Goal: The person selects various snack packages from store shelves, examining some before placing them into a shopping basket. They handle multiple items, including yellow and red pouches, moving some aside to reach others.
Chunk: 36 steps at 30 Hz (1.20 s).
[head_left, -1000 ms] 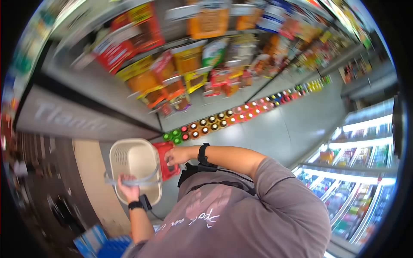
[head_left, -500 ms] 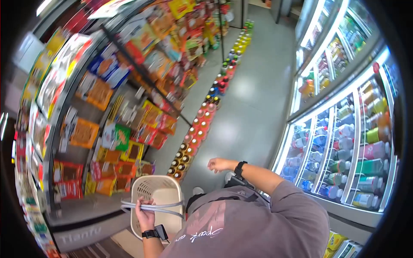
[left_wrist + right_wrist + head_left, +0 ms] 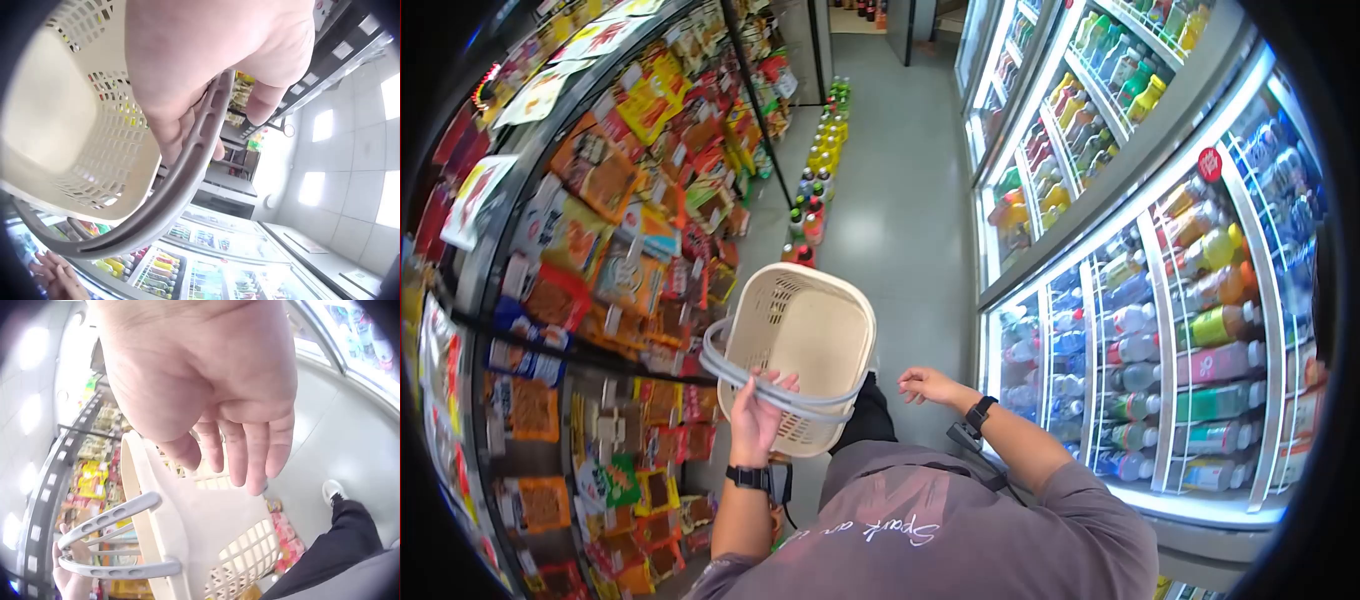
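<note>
A cream basket (image 3: 805, 330) with slotted sides hangs in front of the person, nothing visible inside it. My left hand (image 3: 760, 415) grips its grey handles (image 3: 810, 402); in the left wrist view the fingers of that hand (image 3: 219, 62) curl round a handle (image 3: 187, 169). To the right of the basket, my right hand (image 3: 930, 386) is held in the air, touching nothing. The right wrist view shows this hand (image 3: 212, 387) with loosely bent fingers and an empty palm, the basket (image 3: 206, 519) beyond it.
Hanging snack packets (image 3: 635, 270) fill the shelves on the left. Glass-door coolers with bottles (image 3: 1220, 325) line the right side. A row of bottles (image 3: 825, 150) stands on the floor along the shelves, beside a grey aisle (image 3: 900, 180) leading away.
The view has swung round from the shelves to face along the aisle. My right hand has come away from near the basket's red neighbour and now hangs free. My left hand keeps its grip.
</note>
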Motion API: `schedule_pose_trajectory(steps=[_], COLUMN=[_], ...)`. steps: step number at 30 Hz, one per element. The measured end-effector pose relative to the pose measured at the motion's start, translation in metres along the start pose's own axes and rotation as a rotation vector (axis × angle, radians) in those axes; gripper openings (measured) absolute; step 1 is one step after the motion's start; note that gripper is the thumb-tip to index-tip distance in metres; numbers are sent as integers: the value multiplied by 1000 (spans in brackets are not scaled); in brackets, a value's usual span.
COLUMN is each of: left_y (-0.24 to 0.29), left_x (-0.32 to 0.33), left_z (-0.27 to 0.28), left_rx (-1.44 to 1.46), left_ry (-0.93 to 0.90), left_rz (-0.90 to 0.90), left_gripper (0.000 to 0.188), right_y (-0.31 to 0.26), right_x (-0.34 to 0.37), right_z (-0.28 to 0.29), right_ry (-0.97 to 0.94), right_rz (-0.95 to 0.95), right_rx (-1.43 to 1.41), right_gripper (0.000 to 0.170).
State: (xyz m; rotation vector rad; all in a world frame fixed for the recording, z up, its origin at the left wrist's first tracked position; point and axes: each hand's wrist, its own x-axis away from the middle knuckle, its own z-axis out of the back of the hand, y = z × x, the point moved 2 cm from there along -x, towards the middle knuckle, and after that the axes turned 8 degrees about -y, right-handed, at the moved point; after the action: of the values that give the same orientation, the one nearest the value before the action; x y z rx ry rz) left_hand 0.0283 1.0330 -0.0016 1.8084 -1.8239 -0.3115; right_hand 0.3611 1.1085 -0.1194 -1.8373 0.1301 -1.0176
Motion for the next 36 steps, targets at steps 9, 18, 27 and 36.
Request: schedule_pose_trajectory(steps=[9, 18, 27, 36], left_y=[-23, -46, -30, 18], left_x=[-277, -476, -666, -814], left_z=[-137, -171, -244, -299], left_rx=[115, 32, -131, -85], left_ry=[-312, -170, 3, 37], left_rz=[271, 383, 199, 10], left_gripper=[43, 36, 32, 33], right_y=[-58, -73, -113, -360], right_x=[35, -10, -126, -288], right_z=[203, 314, 530, 759], right_ry=[487, 708, 592, 446], right_rz=[-215, -57, -207, 3], right_rx=[-64, -476, -482, -109], right_gripper=[26, 24, 25, 17])
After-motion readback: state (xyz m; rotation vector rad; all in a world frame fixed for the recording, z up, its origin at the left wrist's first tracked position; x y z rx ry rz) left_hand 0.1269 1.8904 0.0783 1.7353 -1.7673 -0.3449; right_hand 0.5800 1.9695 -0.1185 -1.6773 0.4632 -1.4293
